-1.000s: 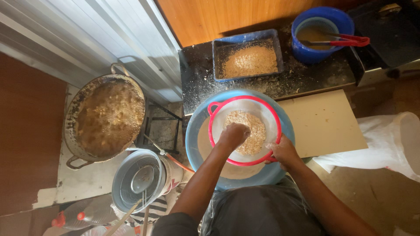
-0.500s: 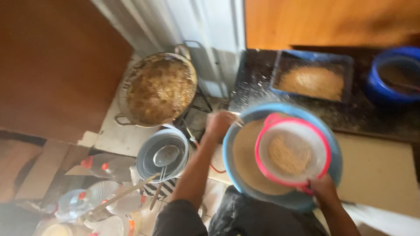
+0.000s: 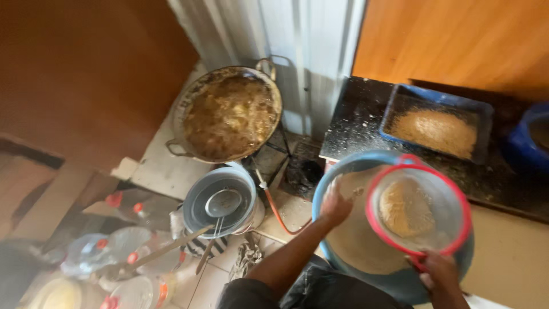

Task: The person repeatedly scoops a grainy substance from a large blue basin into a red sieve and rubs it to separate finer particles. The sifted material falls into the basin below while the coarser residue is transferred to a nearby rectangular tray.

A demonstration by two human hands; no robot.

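Note:
A red-rimmed round sieve (image 3: 420,209) with a clump of tan crumbly food in it rests tilted over a wide blue basin (image 3: 343,254) that holds pale tan flour. My right hand (image 3: 437,272) grips the sieve's near rim or handle. My left hand (image 3: 336,205) hovers at the basin's left rim, fingers loosely curled, holding nothing that I can see.
A large wok (image 3: 229,114) of brown frying food sits on a burner at upper left. A grey pot (image 3: 222,203) with a ladle in it stands below it. A dark tray (image 3: 437,129) of tan crumbs and a blue bowl (image 3: 529,143) sit on the black counter. Plastic bottles (image 3: 120,252) lie at lower left.
My left hand has come out of the sieve and moved to the basin's left rim. The view has swung left, and the sieve now sits toward the basin's right side.

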